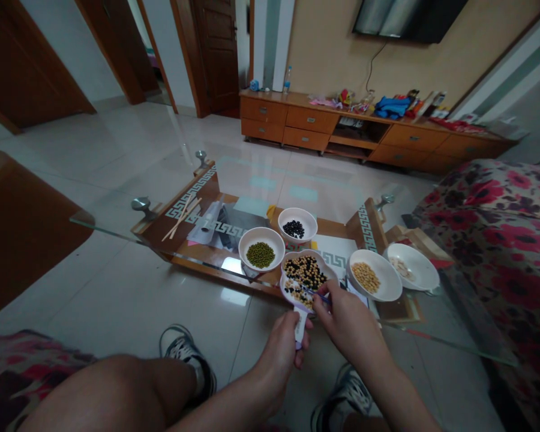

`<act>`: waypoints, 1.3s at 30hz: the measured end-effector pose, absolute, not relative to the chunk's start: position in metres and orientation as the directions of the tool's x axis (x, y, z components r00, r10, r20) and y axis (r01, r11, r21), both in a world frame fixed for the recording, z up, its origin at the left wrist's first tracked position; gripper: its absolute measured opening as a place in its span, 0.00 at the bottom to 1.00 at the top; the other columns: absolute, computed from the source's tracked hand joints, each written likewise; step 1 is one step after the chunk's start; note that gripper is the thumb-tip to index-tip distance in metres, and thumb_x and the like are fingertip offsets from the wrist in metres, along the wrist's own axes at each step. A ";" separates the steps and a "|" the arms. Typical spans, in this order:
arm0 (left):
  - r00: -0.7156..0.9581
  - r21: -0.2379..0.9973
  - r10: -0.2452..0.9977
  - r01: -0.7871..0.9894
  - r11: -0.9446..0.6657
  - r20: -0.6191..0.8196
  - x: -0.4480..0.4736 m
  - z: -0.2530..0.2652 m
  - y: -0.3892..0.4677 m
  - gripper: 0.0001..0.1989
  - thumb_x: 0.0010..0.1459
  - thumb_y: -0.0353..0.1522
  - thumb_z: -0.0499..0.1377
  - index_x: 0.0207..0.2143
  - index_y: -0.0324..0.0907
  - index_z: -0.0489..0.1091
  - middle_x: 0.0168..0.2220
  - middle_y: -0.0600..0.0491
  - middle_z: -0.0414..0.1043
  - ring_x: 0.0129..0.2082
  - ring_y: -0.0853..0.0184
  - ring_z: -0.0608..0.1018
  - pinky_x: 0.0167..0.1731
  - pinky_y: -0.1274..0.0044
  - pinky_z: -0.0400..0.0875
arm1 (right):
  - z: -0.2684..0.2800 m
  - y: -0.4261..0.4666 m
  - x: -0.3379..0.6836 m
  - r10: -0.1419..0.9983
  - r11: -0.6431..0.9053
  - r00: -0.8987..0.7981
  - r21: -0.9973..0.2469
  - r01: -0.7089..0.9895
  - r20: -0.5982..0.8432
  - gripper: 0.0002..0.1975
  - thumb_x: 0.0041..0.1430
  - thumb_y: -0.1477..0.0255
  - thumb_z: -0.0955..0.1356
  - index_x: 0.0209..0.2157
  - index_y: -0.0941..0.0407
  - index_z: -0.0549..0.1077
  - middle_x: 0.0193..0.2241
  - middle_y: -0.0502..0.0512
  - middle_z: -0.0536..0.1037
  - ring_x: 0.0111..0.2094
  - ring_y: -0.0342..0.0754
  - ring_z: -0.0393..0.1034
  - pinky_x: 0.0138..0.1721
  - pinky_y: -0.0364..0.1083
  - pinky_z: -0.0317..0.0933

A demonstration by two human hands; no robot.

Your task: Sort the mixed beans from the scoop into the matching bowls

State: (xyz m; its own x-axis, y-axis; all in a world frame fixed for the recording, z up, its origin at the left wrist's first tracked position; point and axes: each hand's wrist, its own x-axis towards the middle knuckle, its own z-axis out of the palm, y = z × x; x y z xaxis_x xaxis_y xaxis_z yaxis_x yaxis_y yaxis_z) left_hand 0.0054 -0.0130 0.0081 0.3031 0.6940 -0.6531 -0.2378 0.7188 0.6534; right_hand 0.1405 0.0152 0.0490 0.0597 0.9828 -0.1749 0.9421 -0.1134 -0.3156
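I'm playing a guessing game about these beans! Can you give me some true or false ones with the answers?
1. The left hand holds the handle of the mixed-bean dish. True.
2. The green beans sit in a black bowl. False: their bowl is white.
3. The right hand reaches into the mixed-bean dish. True.
4. The black beans are in the bowl nearest the sofa. False: that bowl holds pale pieces.
5. The yellow beans lie right of the mixed-bean dish. True.
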 end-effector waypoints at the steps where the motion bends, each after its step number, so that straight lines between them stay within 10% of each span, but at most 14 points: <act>1: 0.305 0.653 0.693 -0.236 0.719 -0.653 0.006 0.008 -0.013 0.19 0.56 0.41 0.45 0.34 0.38 0.67 0.22 0.57 0.60 0.16 0.74 0.57 0.19 0.78 0.52 | 0.048 0.015 0.140 0.982 -0.114 0.061 -0.306 0.945 -0.180 0.08 0.62 0.66 0.61 0.37 0.54 0.69 0.31 0.55 0.78 0.31 0.49 0.73 0.28 0.43 0.53; 39: 0.320 0.658 0.693 -0.227 0.718 -0.646 0.005 0.009 -0.013 0.17 0.57 0.40 0.43 0.33 0.39 0.66 0.21 0.58 0.59 0.15 0.74 0.57 0.19 0.78 0.51 | 0.045 0.014 0.140 0.978 -0.079 0.028 -0.246 0.966 -0.206 0.05 0.63 0.69 0.62 0.36 0.54 0.69 0.30 0.54 0.79 0.32 0.49 0.74 0.28 0.43 0.49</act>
